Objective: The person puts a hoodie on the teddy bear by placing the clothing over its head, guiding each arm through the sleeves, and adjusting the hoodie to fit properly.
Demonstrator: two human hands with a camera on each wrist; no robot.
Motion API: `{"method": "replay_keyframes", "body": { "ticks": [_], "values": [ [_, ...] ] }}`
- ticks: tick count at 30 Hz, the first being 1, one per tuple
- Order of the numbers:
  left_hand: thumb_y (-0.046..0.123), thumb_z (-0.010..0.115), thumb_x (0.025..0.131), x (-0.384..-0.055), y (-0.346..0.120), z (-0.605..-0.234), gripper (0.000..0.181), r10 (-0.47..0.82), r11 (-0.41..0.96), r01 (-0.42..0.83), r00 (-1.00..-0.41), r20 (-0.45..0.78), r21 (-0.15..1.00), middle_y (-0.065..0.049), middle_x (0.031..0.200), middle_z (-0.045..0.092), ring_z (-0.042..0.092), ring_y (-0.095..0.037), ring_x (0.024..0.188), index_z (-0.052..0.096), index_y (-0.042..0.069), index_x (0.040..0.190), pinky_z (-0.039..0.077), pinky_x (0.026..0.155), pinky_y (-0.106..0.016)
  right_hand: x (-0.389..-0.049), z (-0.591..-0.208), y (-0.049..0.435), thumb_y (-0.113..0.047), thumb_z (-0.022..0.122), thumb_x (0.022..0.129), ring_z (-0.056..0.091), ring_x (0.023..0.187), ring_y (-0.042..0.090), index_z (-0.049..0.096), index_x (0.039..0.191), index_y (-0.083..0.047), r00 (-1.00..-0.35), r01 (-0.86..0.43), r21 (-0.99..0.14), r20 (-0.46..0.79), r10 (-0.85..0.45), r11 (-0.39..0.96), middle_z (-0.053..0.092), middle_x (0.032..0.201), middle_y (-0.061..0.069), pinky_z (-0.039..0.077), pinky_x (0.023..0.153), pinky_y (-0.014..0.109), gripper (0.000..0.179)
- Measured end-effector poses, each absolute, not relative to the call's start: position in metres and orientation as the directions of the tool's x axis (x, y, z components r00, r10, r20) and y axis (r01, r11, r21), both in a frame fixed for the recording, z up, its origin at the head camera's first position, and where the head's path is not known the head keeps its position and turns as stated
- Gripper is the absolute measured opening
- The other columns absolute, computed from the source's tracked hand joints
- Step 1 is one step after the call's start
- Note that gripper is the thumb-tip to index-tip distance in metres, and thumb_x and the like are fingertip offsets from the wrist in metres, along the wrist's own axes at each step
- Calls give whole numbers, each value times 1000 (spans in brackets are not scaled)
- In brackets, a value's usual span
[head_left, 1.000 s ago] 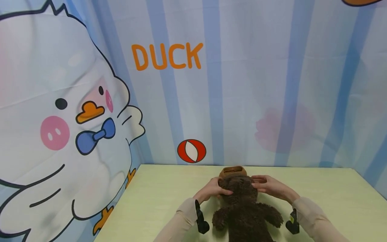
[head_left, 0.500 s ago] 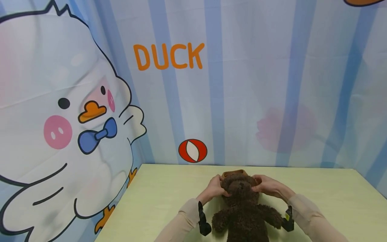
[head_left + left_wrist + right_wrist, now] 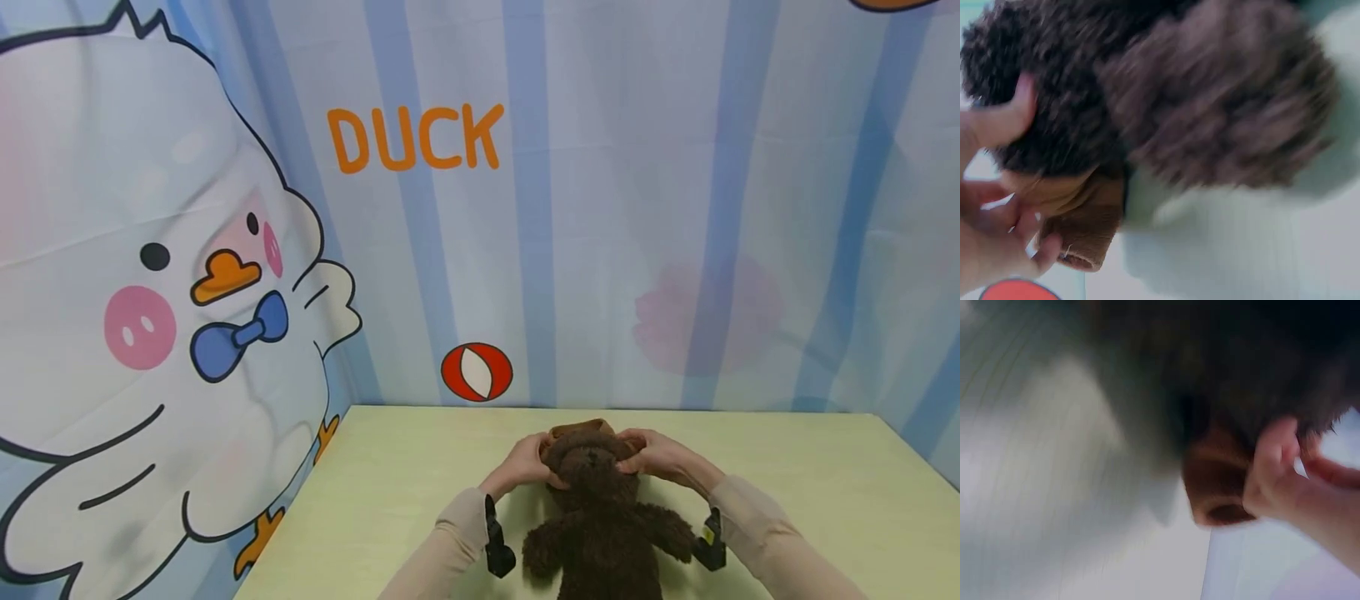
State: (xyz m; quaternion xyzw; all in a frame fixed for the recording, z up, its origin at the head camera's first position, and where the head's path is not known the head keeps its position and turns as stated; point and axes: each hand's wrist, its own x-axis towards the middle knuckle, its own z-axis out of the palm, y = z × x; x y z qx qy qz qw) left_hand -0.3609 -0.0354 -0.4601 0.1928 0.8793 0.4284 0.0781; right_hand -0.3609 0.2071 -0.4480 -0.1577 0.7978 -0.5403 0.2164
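Observation:
A dark brown plush toy (image 3: 607,550) stretches toward the near edge of the head view, arms spread to both sides. At the top of its head is a lighter brown cloth piece (image 3: 585,428) with an open end, like a small cap. My left hand (image 3: 521,464) grips the left side of the head. In the left wrist view its thumb (image 3: 1022,106) presses the fur while the fingers curl by the cloth piece (image 3: 1094,215). My right hand (image 3: 667,458) grips the opposite side, beside the cloth piece (image 3: 1216,481) in the blurred right wrist view.
A pale yellow table (image 3: 420,450) lies under the toy. Behind it hangs a blue and white striped curtain (image 3: 600,208) with a large printed duck (image 3: 225,417) at the left. Dark camera mounts (image 3: 497,542) sit at both wrists.
The toy's head has tilted so its muzzle now shows, and less of the cloth piece's opening is visible. My right hand's fingers have closed in from straight to gripping the head's side.

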Motion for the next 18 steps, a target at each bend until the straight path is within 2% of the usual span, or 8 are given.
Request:
{"method": "replay_keyframes", "body": {
  "ticks": [2,4,8,10,12,15,17,18],
  "values": [
    [12,76,68,-362,-39,-460,56,424,554,239,-905,-23,797,-13,118,52,51,-29,107,51,5,118,45,83,-41,-361,-451,211,-16,60,83,44,116,41,17,135,14,-844,-8,-926,-196,-499,378,10,138,40,36,94,51,73],
    [15,73,72,-363,-41,-459,58,444,546,215,-894,-62,809,-15,126,48,46,-33,115,48,4,123,42,88,-46,-362,-455,215,-21,58,86,38,121,42,15,135,15,-834,19,-933,-214,-508,361,10,137,41,33,96,52,75],
    [18,67,78,-366,-41,-459,52,451,532,191,-889,-85,825,-17,128,47,46,-34,116,48,2,124,41,89,-47,-365,-458,218,-23,54,88,32,124,44,15,133,19,-841,34,-934,-218,-496,355,18,136,40,31,98,52,73],
    [15,66,79,-367,-38,-460,36,448,522,207,-892,-59,828,-16,112,56,54,-28,99,56,-1,110,46,80,-41,-365,-458,218,-22,55,88,37,121,43,17,131,21,-849,17,-920,-220,-480,391,27,132,40,33,96,52,72],
    [7,66,78,-367,-35,-461,14,441,495,215,-897,-31,842,-9,77,54,50,-20,68,56,-2,79,44,66,-32,-366,-456,217,-19,55,87,55,97,36,20,129,23,-852,-4,-902,-223,-474,432,51,108,33,40,88,48,69],
    [-4,67,73,-366,-30,-461,46,421,455,225,-907,14,862,0,55,20,19,-13,49,27,9,56,29,52,-28,-366,-452,214,-11,56,85,45,56,13,23,128,24,-850,-31,-889,-216,-480,456,53,68,9,41,69,37,64],
    [-8,67,71,-365,-28,-461,54,404,442,223,-914,29,869,2,56,10,12,-13,49,19,13,58,25,51,-27,-367,-451,212,-4,55,82,34,52,11,29,128,20,-851,-26,-898,-210,-482,439,48,65,4,37,63,34,58],
    [-9,68,70,-365,-27,-461,55,392,444,229,-919,42,866,3,56,10,12,-13,49,18,13,58,24,50,-28,-367,-450,211,-1,55,81,42,56,13,31,128,18,-852,-27,-903,-204,-482,429,52,74,10,39,63,33,55]
  ]
}}
